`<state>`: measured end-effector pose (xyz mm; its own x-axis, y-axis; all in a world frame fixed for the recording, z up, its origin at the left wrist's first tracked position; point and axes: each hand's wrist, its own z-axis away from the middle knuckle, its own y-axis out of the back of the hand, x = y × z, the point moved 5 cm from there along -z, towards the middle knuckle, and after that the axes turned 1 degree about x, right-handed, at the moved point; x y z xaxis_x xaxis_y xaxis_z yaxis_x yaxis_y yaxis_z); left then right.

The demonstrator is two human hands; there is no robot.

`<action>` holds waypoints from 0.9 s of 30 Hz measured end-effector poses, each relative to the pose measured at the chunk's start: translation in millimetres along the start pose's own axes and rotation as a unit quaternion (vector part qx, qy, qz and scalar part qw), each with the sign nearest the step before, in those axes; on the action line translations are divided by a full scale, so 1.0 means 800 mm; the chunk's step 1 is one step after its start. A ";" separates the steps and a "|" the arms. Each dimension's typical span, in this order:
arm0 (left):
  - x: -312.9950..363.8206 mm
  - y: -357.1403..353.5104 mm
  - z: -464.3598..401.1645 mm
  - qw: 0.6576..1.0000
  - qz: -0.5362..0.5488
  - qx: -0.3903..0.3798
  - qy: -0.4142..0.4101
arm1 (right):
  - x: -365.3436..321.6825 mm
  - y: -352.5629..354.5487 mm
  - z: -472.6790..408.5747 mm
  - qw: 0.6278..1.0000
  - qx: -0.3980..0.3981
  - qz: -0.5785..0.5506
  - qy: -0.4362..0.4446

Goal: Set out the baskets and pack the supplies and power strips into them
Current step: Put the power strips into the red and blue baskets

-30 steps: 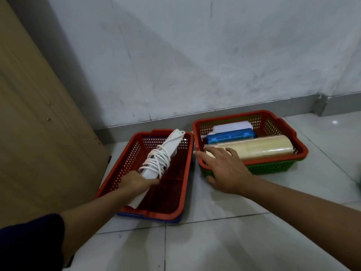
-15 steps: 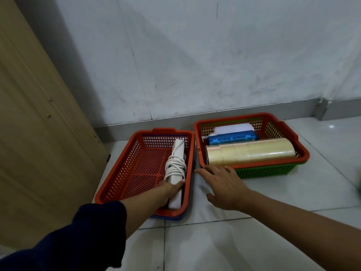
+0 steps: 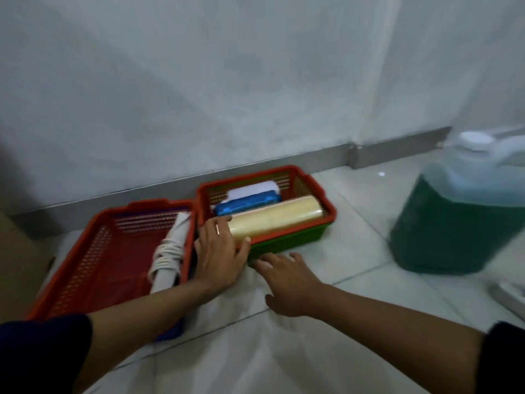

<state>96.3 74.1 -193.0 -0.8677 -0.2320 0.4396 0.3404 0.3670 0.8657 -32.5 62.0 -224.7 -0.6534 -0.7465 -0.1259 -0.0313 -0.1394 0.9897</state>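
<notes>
Two red baskets stand side by side on the tiled floor by the wall. The left red basket (image 3: 96, 257) holds a white power strip (image 3: 170, 248) with its cord wound around it, lying along the right side. The right red basket (image 3: 315, 186) sits nested in a green one (image 3: 289, 243) and holds a roll of clear tape (image 3: 278, 217), a blue box (image 3: 247, 204) and a white item (image 3: 250, 191). My left hand (image 3: 220, 251) rests on the near left corner of the right basket, thumb over its rim. My right hand (image 3: 289, 280) lies flat on the floor, fingers spread, touching the green basket's front.
A large jug of green liquid (image 3: 454, 220) with a white cap stands on the floor to the right. A white object (image 3: 511, 297) shows at the right edge. A wooden cabinet (image 3: 17, 263) is at the far left. The wall and grey skirting run behind the baskets.
My left hand let go of the power strip and moved right onto the right basket's corner. My right hand shifted right along the floor. The view swung right, revealing the jug.
</notes>
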 end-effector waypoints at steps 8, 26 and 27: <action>0.236 -0.110 0.070 0.947 0.067 -0.145 -0.280 | 0.156 -0.027 0.158 0.983 -0.088 0.047 -0.157; 0.381 -0.301 0.164 0.873 0.010 -0.425 -0.237 | 0.404 -0.043 0.465 0.787 -0.104 0.033 -0.607; 0.381 -0.305 0.166 0.871 0.008 -0.432 -0.233 | 0.408 -0.046 0.473 0.776 -0.093 0.006 -0.624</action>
<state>-299.0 33.3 -302.2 -0.8449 0.2316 0.4822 0.3242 -0.4954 0.8059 -530.8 69.3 -276.6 -0.8795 0.4473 0.1625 0.0148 -0.3157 0.9488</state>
